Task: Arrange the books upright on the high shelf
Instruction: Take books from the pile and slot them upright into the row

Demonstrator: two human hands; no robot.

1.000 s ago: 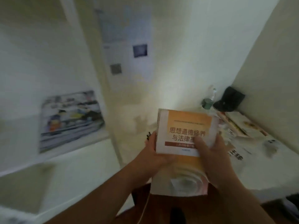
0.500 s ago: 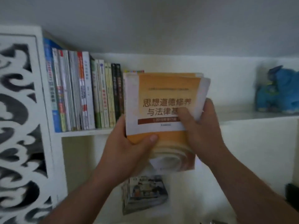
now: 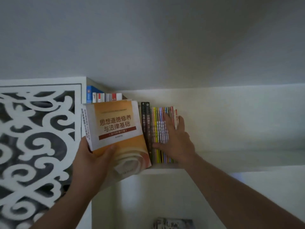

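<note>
My left hand (image 3: 92, 164) grips a stack of orange-and-white books (image 3: 115, 129) by its lower left corner, held up in front of the left part of the high shelf (image 3: 231, 160). A row of upright books (image 3: 158, 129) stands on the shelf, its left part hidden behind the stack. My right hand (image 3: 176, 139) lies flat with spread fingers against the spines of the thin coloured books at the right end of the row, thumb pointing left across them.
A white fretwork panel (image 3: 38, 138) closes the shelf's left side. The ceiling (image 3: 165, 38) hangs close above the shelf. To the right of the row the shelf board runs on bare. A picture (image 3: 173, 223) hangs on the wall below.
My right hand has left the stack and moved right onto the spines on the shelf. My left hand alone now holds the stack, shifted left. The view has tilted further upward.
</note>
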